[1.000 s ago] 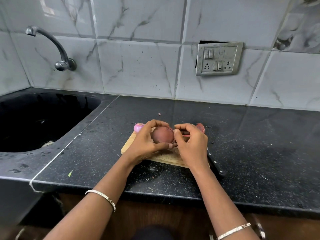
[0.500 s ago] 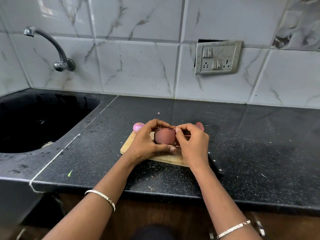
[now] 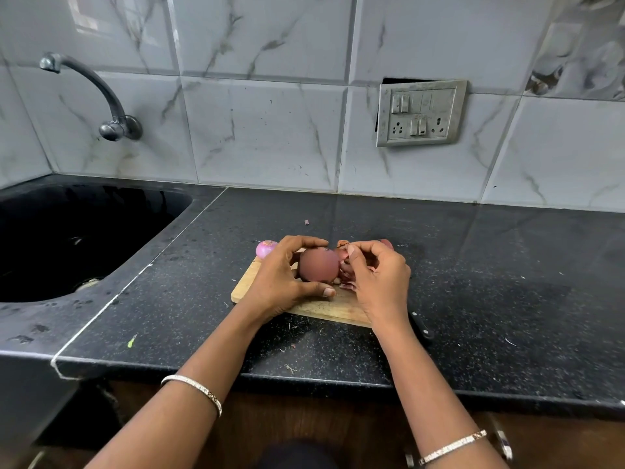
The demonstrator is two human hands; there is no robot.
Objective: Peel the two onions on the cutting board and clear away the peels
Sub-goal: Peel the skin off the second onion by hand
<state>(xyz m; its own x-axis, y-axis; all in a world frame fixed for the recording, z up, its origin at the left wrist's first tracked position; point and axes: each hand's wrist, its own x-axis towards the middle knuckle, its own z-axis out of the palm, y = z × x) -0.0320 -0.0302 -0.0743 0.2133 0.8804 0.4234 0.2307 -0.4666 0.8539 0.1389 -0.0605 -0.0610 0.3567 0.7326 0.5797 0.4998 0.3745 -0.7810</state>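
Your left hand [image 3: 284, 282] cups the onion [image 3: 318, 269] mid cutting board [image 3: 324, 309], fingers curled over it. Right hand [image 3: 378, 279] pinches peel [image 3: 342, 254] on the onion's right flank. Likely pull rightward.

Bare left forearm [image 3: 209, 360], bare right forearm [image 3: 416, 377]. Thin silver left bangle [image 3: 194, 387], small dark-patterned segment; thin silver right bangle [image 3: 453, 446], patterned segment too. Below, dark garment [image 3: 291, 455] at bottom centre.

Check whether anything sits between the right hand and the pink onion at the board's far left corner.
Yes: the left hand and the brown onion it grips lie between the right hand and the pink onion.
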